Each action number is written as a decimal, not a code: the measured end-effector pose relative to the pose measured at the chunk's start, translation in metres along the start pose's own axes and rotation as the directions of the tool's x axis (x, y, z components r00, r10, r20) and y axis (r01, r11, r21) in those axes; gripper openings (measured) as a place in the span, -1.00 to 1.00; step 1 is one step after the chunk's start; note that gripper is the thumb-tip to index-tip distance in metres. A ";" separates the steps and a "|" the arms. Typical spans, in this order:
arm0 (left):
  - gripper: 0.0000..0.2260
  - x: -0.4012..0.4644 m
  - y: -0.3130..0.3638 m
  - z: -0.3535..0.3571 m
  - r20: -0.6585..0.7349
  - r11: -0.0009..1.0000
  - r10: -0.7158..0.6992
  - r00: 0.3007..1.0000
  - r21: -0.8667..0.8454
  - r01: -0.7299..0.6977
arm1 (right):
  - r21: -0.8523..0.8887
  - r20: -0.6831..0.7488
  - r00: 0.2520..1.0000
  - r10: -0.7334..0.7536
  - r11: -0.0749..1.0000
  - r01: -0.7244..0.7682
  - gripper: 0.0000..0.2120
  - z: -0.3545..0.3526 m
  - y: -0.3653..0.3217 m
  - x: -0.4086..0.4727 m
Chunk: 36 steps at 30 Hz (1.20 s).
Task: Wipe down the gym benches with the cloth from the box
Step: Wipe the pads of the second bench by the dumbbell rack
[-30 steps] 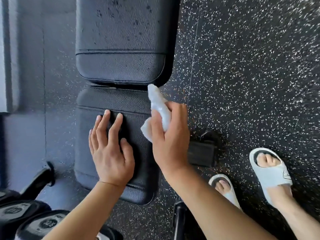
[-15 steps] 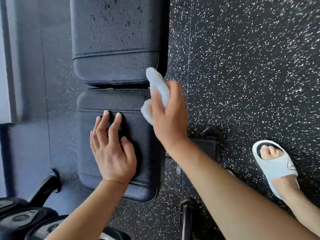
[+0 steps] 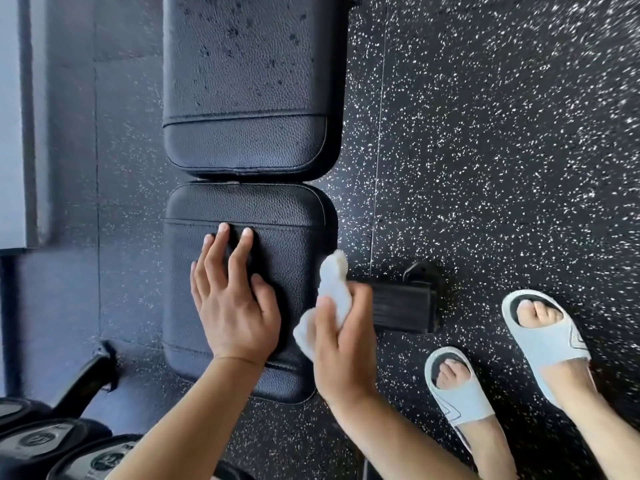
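Note:
A black padded gym bench runs up the middle of the head view, its near seat pad (image 3: 287, 237) below and its long back pad (image 3: 249, 81) above, the latter spotted with dark wet marks. My left hand (image 3: 232, 299) rests flat on the seat pad with its fingers straight. My right hand (image 3: 341, 341) grips a crumpled white cloth (image 3: 330, 289) against the seat pad's right edge. The box is not in view.
Black speckled rubber floor (image 3: 485, 150) surrounds the bench. A black bench foot bar (image 3: 405, 306) sticks out to the right of the seat. My two feet in pale slides (image 3: 543, 341) stand at the lower right. Black dumbbells (image 3: 52, 441) lie at the lower left.
My right hand has drawn the cloth down the seat pad's right edge, from near the gap between the pads toward me. My left hand has stayed flat on the seat.

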<state>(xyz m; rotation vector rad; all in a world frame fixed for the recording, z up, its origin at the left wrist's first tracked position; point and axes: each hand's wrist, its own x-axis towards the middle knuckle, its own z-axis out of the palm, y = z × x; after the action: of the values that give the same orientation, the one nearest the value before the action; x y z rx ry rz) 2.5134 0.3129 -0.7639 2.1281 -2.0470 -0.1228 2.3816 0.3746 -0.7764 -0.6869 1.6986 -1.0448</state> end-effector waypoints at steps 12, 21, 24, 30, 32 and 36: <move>-0.45 0.001 0.003 -0.003 0.026 0.999 -0.034 0.999 -0.002 0.034 | -0.091 0.005 1.000 -0.015 0.996 0.016 -0.75 0.001 -0.006 0.014; -0.45 0.000 0.002 -0.002 0.013 1.000 -0.029 1.000 0.001 0.029 | -0.179 0.118 0.984 -0.134 0.972 0.154 -0.83 -0.011 0.002 -0.017; -0.45 0.001 0.003 -0.003 0.028 0.999 -0.034 0.999 0.005 0.033 | -0.318 0.146 0.908 -0.393 0.850 0.419 -0.78 0.003 -0.033 0.051; -0.48 0.002 0.006 -0.009 0.049 0.999 -0.044 0.998 0.006 0.044 | -0.569 0.419 0.688 -0.592 0.419 0.707 -0.79 0.044 -0.104 0.146; -0.47 0.002 0.006 -0.009 0.062 0.999 -0.052 0.997 0.010 0.051 | -0.578 0.528 0.635 -0.563 0.310 0.755 -0.77 0.048 -0.117 0.153; -0.47 0.002 0.005 -0.011 0.075 0.998 -0.056 0.996 0.007 0.055 | -0.444 0.687 0.466 -0.558 0.186 0.877 -0.82 0.021 -0.109 0.140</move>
<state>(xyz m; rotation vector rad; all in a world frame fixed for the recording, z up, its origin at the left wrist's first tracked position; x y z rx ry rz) 2.5101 0.3117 -0.7521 2.2164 -2.0309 -0.2090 2.3485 0.2012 -0.7455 -2.3712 1.3411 -0.5974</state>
